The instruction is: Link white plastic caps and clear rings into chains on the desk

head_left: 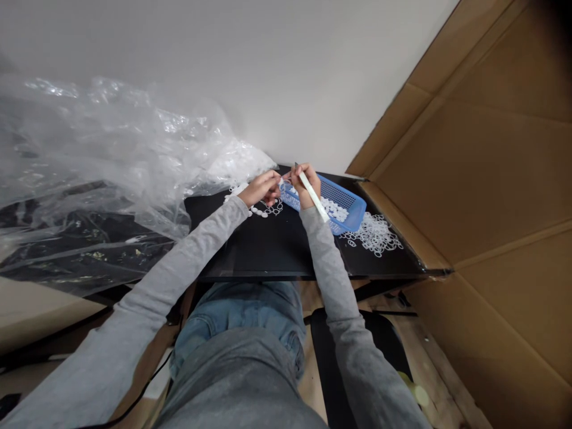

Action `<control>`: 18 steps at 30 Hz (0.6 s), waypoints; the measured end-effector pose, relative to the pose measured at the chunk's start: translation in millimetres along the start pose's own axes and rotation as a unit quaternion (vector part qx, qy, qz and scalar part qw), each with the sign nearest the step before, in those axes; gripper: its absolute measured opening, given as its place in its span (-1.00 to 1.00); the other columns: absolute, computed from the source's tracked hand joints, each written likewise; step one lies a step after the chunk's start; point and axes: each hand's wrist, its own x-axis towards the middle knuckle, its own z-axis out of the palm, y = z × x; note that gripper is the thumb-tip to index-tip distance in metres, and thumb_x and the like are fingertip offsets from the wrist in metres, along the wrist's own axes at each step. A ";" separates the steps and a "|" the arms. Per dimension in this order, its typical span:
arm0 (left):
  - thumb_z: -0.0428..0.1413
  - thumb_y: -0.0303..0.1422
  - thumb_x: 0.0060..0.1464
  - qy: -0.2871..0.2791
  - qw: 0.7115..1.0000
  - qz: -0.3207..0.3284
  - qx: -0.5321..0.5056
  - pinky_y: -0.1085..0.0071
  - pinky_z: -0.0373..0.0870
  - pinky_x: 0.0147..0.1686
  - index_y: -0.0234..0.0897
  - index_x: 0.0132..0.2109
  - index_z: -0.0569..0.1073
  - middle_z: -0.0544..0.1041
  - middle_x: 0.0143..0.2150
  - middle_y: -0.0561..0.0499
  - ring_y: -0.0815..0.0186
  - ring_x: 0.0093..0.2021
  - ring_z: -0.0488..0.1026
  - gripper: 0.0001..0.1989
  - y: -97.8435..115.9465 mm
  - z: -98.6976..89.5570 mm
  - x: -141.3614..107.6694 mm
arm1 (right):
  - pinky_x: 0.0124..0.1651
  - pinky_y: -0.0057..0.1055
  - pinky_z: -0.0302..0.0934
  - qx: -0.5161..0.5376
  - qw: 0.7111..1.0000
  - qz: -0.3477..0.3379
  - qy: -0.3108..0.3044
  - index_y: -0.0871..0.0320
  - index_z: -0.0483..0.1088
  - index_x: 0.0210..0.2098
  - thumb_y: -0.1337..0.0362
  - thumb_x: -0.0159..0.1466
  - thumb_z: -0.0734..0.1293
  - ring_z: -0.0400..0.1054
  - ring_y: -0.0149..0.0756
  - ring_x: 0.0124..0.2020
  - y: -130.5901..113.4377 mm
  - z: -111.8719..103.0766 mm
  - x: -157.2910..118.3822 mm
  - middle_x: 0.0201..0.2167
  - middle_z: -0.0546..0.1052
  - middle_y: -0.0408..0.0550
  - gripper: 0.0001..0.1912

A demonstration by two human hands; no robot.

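My left hand (263, 188) pinches a small white ring (284, 185) over the left end of a blue basket (355, 214). Close beside it, my right hand (306, 183) is wrapped round a white-handled tool (313, 196) with a dark tip pointing up and away; its fingertips are near the ring. White pieces (334, 209) lie inside the basket. To its right is a heap of thin white rings (375, 234). More white oval pieces and rings (268, 210) lie on the black table below my left hand.
Clear plastic bags (147, 149) cover the left of the black table (263, 247), with white pieces inside near the hands. A tall cardboard sheet (482, 161) stands along the right edge. A grey wall (286, 71) is behind. A black stool (330, 363) stands below.
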 end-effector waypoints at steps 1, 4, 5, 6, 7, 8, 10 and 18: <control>-0.09 -0.33 0.28 0.000 1.000 0.007 -0.008 0.60 0.14 -0.68 -0.25 -0.29 0.17 0.20 -0.63 0.22 0.52 -0.72 0.19 -0.85 -0.8 0.8 -0.1 | -0.17 -0.33 0.35 0.002 1.000 -0.001 0.007 0.06 0.19 -0.37 0.03 0.20 0.39 0.42 -0.39 -0.36 0.2 0.4 -0.4 -0.45 0.39 -0.22 -0.67; -0.09 -0.34 0.27 0.013 0.999 0.035 -0.036 0.62 0.12 -0.66 -0.24 -0.29 0.17 0.17 -0.61 0.22 0.53 -0.69 0.15 -0.86 -3.6 1.3 0.7 | -0.18 -0.35 0.37 0.008 1.000 0.003 0.020 0.06 0.19 -0.37 0.01 0.21 0.39 0.41 -0.40 -0.37 0.1 1.2 -1.3 -0.46 0.41 -0.23 -0.66; -0.08 -0.36 0.26 0.025 0.997 0.043 -0.050 0.62 0.11 -0.66 -0.24 -0.30 0.16 0.15 -0.60 0.22 0.53 -0.68 0.13 -0.87 -4.2 0.7 1.4 | -0.19 -0.35 0.37 0.007 1.000 0.006 0.020 0.06 0.18 -0.37 0.00 0.20 0.39 0.40 -0.41 -0.39 -0.2 1.3 -1.4 -0.47 0.40 -0.23 -0.65; -0.08 -0.37 0.26 0.037 0.996 0.049 -0.065 0.62 0.10 -0.66 -0.24 -0.30 0.16 0.13 -0.59 0.22 0.54 -0.67 0.12 -0.86 -4.6 -0.4 2.3 | -0.21 -0.36 0.37 0.005 1.000 0.009 0.018 0.06 0.18 -0.37 -0.02 0.20 0.39 0.39 -0.42 -0.40 -0.6 1.2 -1.4 -0.48 0.39 -0.23 -0.63; -0.09 -0.38 0.26 0.051 0.994 0.053 -0.079 0.62 0.08 -0.66 -0.24 -0.31 0.15 0.10 -0.59 0.22 0.54 -0.67 0.10 -0.86 -4.7 -1.8 3.3 | -0.23 -0.36 0.37 0.004 1.000 0.014 0.016 0.06 0.17 -0.37 -0.03 0.19 0.39 0.37 -0.43 -0.43 -1.2 1.1 -1.3 -0.48 0.37 -0.24 -0.62; -0.10 -0.38 0.27 0.065 0.992 0.055 -0.091 0.62 0.06 -0.66 -0.23 -0.31 0.14 0.08 -0.59 0.22 0.54 -0.67 0.08 -0.85 -4.4 -3.4 4.2 | -0.27 -0.37 0.37 0.005 1.000 0.020 0.014 0.06 0.17 -0.38 -0.05 0.18 0.40 0.35 -0.44 -0.46 -2.0 0.8 -1.0 -0.48 0.35 -0.24 -0.60; -0.08 -0.35 0.28 0.089 0.989 0.055 -0.105 0.62 0.03 -0.65 -0.21 -0.32 0.12 0.06 -0.58 0.23 0.55 -0.67 0.03 -0.83 -3.2 -6.9 5.8 | -0.31 -0.37 0.36 0.011 0.999 0.032 0.018 0.05 0.16 -0.39 -0.07 0.14 0.43 0.29 -0.47 -0.52 -4.2 0.0 -0.3 -0.47 0.31 -0.24 -0.57; 0.11 -0.26 0.16 0.065 0.996 0.048 -0.043 0.61 0.09 -0.59 -0.25 -0.30 0.25 0.14 -0.54 0.19 0.56 -0.62 0.14 -0.79 0.6 -5.0 2.8 | -0.20 -0.31 0.35 -0.084 0.996 0.027 0.010 0.05 0.16 -0.37 -0.09 0.16 0.37 0.30 -0.39 -0.39 -5.0 -2.4 0.9 -0.39 0.35 -0.16 -0.59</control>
